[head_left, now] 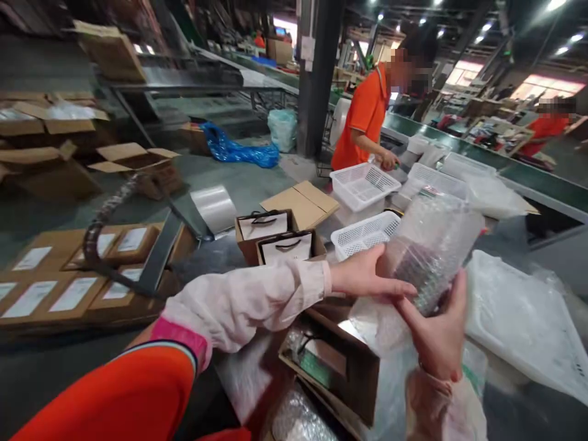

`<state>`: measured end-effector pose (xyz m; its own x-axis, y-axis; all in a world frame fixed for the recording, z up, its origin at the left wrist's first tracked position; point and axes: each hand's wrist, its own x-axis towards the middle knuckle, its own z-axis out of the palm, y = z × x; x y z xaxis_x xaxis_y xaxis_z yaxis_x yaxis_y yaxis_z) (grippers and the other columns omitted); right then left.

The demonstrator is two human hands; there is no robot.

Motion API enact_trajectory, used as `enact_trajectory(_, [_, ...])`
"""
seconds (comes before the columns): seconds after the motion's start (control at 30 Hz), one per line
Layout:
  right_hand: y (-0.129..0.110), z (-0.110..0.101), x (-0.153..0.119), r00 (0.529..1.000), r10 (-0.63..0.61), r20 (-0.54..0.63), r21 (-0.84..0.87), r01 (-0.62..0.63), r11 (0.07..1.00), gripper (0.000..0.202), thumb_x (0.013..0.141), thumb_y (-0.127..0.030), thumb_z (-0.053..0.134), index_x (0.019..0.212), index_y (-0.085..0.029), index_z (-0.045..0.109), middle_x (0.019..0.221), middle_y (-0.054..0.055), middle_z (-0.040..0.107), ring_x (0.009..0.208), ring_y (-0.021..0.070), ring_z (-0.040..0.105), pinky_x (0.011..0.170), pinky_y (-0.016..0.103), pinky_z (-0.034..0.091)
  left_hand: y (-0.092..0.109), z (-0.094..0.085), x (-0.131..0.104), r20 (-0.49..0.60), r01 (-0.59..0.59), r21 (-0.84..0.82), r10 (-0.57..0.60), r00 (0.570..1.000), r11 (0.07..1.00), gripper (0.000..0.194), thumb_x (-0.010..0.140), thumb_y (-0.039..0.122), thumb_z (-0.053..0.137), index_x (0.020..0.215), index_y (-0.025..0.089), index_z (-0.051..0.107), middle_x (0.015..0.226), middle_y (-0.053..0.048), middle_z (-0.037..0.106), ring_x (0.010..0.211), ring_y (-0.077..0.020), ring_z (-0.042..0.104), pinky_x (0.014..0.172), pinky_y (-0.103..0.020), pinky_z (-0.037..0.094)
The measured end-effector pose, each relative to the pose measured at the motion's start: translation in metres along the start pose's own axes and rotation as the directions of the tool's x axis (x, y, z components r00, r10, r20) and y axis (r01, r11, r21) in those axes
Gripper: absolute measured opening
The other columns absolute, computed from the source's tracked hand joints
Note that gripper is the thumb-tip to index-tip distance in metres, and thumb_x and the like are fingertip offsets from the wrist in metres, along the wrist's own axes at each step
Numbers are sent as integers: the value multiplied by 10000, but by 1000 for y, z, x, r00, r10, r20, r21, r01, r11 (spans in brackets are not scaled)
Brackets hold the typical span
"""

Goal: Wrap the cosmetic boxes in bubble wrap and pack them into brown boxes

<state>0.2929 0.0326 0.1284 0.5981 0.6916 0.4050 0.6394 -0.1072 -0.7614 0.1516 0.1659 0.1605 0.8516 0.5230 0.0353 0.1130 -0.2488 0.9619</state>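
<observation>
Between my two hands is a bubble-wrapped package [434, 239], raised above the work table; something dark shows through its clear wrap. My left hand [367, 274] grips its near left side, thumb laid along the lower edge. From below and the right, my right hand [436, 334] holds it, the two thumbs almost meeting. Below them an open cardboard box [362, 373] contains a bubble-wrapped item [316, 364] with greenish contents. Another bubble-wrapped bundle [298, 419] lies at the bottom edge. Left of the package stand two open cartons [316, 245] with white, black-handled bags inside.
White plastic baskets [365, 187] stand beyond my hands, near a co-worker [362, 116] in orange. A white tray [528, 331] with clear plastic lies at right. Flat cardboard [301, 205] rests behind the cartons. Several labelled boxes [50, 300] are at left; a pillar [319, 79] rises behind.
</observation>
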Motion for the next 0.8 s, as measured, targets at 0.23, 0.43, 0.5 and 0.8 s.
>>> enact_trajectory(0.23, [-62,136,56,922,-147,357,322,26,946,695,833,-497,635,1453,-241,452,1350,142,612,1143,269,638,926,438,543,-6,-191,-63,-223,-83,87,101,970,993,685,669,478,828,1188,99,587,1152,-84,672,1085,-287,624,916,-392,507])
enact_trajectory(0.43, [5,222,81,759,210,616,-258,-58,965,287,768,-318,619,972,-158,741,970,98,768,911,240,707,879,383,537,-58,-242,-76,-172,76,272,-29,985,959,529,680,431,795,1090,131,647,1059,-38,712,1003,-251,644,848,-305,495])
enact_trajectory(0.5, [16,234,74,718,198,668,-321,38,946,225,798,-310,560,816,-174,739,799,57,757,818,234,698,794,351,534,-76,-234,-71,-153,164,387,-112,982,908,504,668,430,815,1058,149,665,1020,-39,726,959,-253,659,812,-295,492])
enact_trajectory(0.8, [32,235,72,739,161,654,-409,167,897,197,750,-141,519,680,-175,700,766,107,752,784,249,700,672,293,487,-119,-188,-44,-13,319,749,-468,884,582,558,768,373,787,1180,45,604,1098,-242,705,1070,-378,670,845,-397,539])
